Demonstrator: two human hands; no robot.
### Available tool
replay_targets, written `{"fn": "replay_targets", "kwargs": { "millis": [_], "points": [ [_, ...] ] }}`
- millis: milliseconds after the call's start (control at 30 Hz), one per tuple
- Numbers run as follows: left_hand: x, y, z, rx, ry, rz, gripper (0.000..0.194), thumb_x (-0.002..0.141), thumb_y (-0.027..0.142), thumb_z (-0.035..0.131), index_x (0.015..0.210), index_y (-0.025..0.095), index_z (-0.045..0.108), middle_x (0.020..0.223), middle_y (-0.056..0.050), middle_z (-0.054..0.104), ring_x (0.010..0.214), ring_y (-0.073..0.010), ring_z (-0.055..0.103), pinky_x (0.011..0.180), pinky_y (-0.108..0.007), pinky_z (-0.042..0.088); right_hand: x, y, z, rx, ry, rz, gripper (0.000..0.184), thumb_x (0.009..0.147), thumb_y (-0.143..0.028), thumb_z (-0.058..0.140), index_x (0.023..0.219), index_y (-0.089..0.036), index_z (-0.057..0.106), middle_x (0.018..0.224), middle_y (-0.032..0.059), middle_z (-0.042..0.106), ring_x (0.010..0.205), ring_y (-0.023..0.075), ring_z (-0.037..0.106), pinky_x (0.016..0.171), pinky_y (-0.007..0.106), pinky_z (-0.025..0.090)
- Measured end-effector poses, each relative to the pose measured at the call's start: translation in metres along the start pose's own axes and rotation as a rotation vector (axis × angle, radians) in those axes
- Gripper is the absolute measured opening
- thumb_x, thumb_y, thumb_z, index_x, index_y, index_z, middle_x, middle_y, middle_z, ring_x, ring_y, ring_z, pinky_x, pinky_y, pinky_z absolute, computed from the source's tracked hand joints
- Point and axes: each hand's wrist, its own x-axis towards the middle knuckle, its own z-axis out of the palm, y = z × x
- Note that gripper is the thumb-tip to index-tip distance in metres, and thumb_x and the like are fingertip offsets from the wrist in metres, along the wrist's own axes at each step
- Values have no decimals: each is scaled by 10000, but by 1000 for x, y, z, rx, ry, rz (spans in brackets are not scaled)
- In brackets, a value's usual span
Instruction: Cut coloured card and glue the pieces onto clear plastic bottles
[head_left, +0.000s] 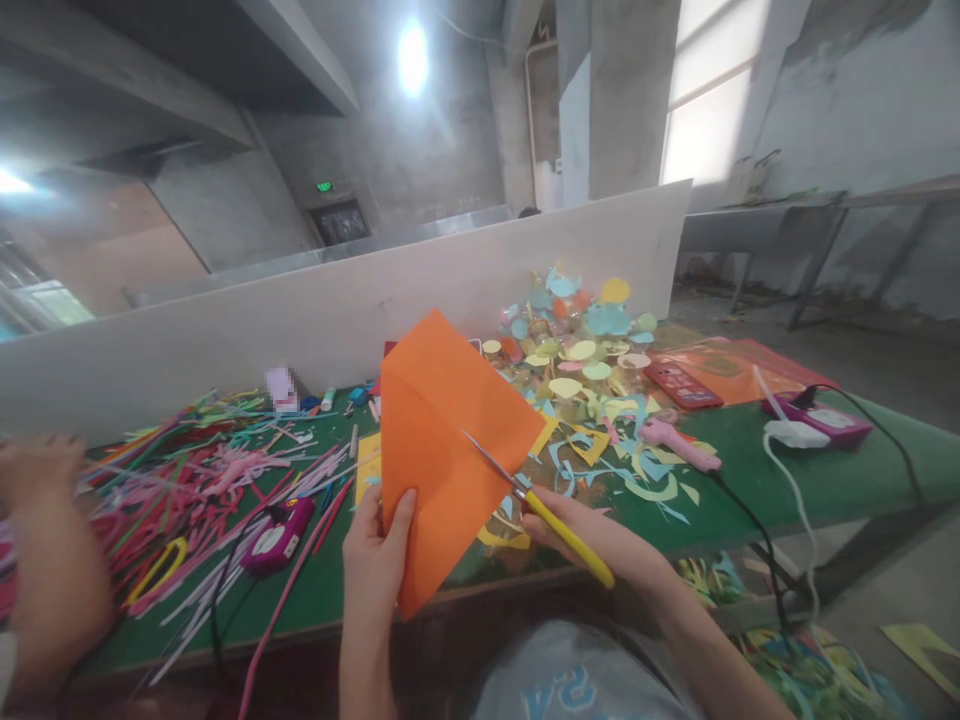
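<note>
An orange sheet of paper (pixel 442 400) is held up over the near edge of the table, a crease running across its upper part. My left hand (pixel 381 545) grips its lower left side, thumb in front and fingers behind. In my right hand (pixel 559 525) is a pair of scissors (pixel 564 535) with yellow handles; some of those fingers are hidden behind the handles. The blades point up and left and lie against the right half of the sheet. From this angle I cannot tell whether they have cut into it.
Colourful pipe cleaners (pixel 225 475) spread over the green table (pixel 780 490) on the left, beside another person's arm (pixel 56 560). Paper scraps and discs (pixel 581 350), a pink glue gun (pixel 679 445), a red phone (pixel 682 385) and purple power strips (pixel 840 425) lie right. A white partition (pixel 337 300) stands behind.
</note>
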Motion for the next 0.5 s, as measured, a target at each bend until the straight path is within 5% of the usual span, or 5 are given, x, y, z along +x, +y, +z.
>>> {"fn": "replay_targets", "kwargs": {
  "millis": [133, 333, 500],
  "points": [
    [1, -3, -2, 38, 0, -9, 440, 702, 547, 679, 970, 203, 626, 1022, -53, 723, 970, -240, 666, 862, -335, 520, 6, -1, 2, 63, 13, 62, 531, 845, -717, 467, 736, -202, 393, 676, -52, 328, 619, 105, 306, 564, 249, 275],
    [1, -4, -1, -7, -52, -12, 435, 696, 536, 691, 978, 210, 633, 1034, -43, 724, 992, -239, 660, 880, -337, 515, -3, -2, -4, -10, -35, -23, 556, 836, -756, 405, 864, -202, 435, 787, -12, 436, 670, 130, 377, 610, 268, 331],
    [2, -9, -3, 37, -77, 13, 438, 710, 553, 685, 976, 207, 643, 1011, -42, 720, 978, -237, 652, 868, -328, 497, 0, -2, -2, 52, -14, -13, 551, 837, -749, 431, 806, -198, 436, 733, -33, 385, 649, 119, 336, 592, 258, 302]
  ]
}}
